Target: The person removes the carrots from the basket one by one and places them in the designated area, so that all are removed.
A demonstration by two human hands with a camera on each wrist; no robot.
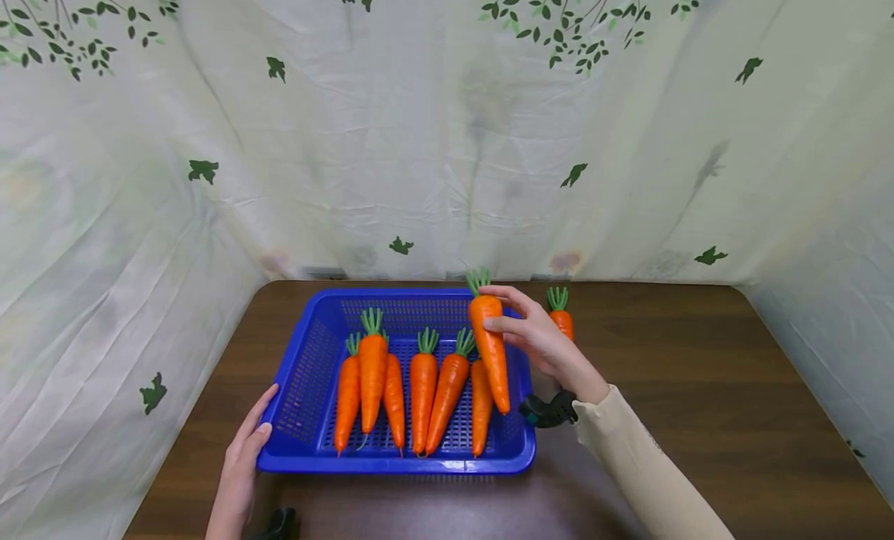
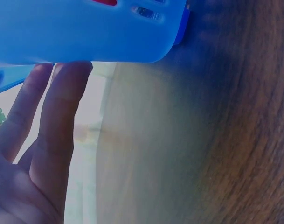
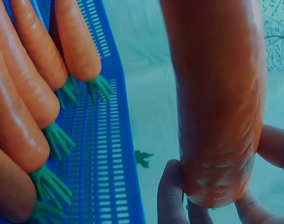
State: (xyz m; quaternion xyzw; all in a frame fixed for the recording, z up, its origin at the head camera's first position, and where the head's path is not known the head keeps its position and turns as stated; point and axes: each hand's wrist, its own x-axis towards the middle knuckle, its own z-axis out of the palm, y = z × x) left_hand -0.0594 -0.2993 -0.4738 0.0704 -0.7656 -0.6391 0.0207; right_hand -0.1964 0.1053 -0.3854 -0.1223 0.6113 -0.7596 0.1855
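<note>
My right hand (image 1: 543, 340) pinches an orange carrot (image 1: 492, 354) with a green top between thumb and fingers, above the right side of the blue basket (image 1: 391, 466). In the right wrist view this carrot (image 3: 218, 102) fills the middle, with fingertips around its thick end. Several more carrots (image 1: 373, 373) lie in the basket with their green tops toward the back. Part of one (image 1: 482, 412) is hidden beneath the held carrot. At the basket's left side, my left hand (image 1: 240, 462) touches the wall; its fingers (image 2: 55, 126) look nearly straight in the left wrist view.
Another carrot (image 1: 562, 316) lies to the right of the basket, partly hidden behind my right hand. The brown wooden table (image 1: 698, 369) stretches out on both sides. A pale curtain (image 1: 433, 136) with green leaf prints hangs behind the table's back edge.
</note>
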